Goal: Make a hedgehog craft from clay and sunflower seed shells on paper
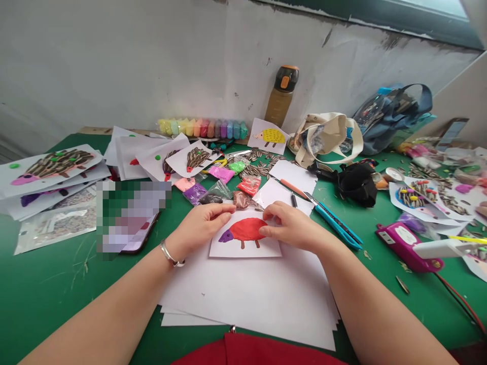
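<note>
I see the small white paper card (pixel 228 248) with its smooth red clay hedgehog (pixel 247 229) on stacked white sheets (pixel 247 299). The left hand (pixel 201 223) pinches narrow at its top. The right hand (pixel 292 225) curls narrow, thumb on the clay's edge. Crinkly clay packets (pixel 222 175) lie beyond.

Pixelated block (pixel 133 215) blots out flat dark object beside my left hand (pixel 201 223); can't identify it. My left hand and my right hand (pixel 292 228) cover top corners of small white card with red clay hedgehog (pixel 245 233). Anything pinched there too small to tell. White plastic tool (pixel 445 248) cut by right edge, red cloth (pixel 243 352) by bottom edge.
</note>
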A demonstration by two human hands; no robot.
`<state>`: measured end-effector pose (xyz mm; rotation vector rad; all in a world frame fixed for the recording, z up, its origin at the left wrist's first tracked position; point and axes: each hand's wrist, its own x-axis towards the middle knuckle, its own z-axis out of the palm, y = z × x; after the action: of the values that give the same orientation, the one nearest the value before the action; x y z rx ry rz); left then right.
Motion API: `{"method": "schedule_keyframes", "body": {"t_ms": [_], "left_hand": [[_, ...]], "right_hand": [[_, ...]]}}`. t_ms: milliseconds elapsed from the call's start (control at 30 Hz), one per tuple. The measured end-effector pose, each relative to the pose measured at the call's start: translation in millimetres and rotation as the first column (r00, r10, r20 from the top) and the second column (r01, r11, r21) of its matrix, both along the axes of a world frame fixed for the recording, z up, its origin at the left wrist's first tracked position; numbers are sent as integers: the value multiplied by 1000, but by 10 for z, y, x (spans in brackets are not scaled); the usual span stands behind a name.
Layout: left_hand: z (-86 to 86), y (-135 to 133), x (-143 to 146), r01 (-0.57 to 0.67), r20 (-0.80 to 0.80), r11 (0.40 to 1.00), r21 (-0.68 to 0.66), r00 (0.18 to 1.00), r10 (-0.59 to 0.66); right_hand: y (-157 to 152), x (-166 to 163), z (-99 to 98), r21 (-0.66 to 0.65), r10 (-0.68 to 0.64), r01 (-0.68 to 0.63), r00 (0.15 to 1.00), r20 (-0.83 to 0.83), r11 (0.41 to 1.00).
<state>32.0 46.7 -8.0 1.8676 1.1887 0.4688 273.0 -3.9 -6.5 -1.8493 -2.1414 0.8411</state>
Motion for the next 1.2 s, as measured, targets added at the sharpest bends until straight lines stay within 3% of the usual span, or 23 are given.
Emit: {"method": "schedule_keyframes", "body": {"t_ms": [233, 433, 600, 767, 933, 1100, 1200], "left_hand": [[-39, 13, -8, -9, 19, 1000, -23, 1000, 10], [-51, 12, -19, -8, 26, 1000, -30, 1000, 9], [-19, 3, -7, -11, 22, 999, -34, 1000, 12], [4, -6, -8, 2, 19, 1000, -12, 1000, -2], [-30, -13, -10, -6, 38, 1000, -2, 999, 6], [-8, -30, -2, -8, 6, 1000, 22, 1000, 8], [21, -49, 7, -9, -35, 999, 51, 999, 11]], "right_hand": [[-20, -4, -11, 41, 20, -24, 996, 89, 999], [32, 31, -27, -38, -79, 77, 994, -69, 996], [67, -46, -82, 68, -111, 106, 991, 76, 992], [75, -35, -88, 7, -132, 133, 991, -28, 991], [80, -42, -95, 68, -101, 97, 993, 65, 993], [37, 32, -84, 74, -153, 160, 983, -101, 984], [39, 76, -14, 104, -205, 214, 974, -94, 971]]}}
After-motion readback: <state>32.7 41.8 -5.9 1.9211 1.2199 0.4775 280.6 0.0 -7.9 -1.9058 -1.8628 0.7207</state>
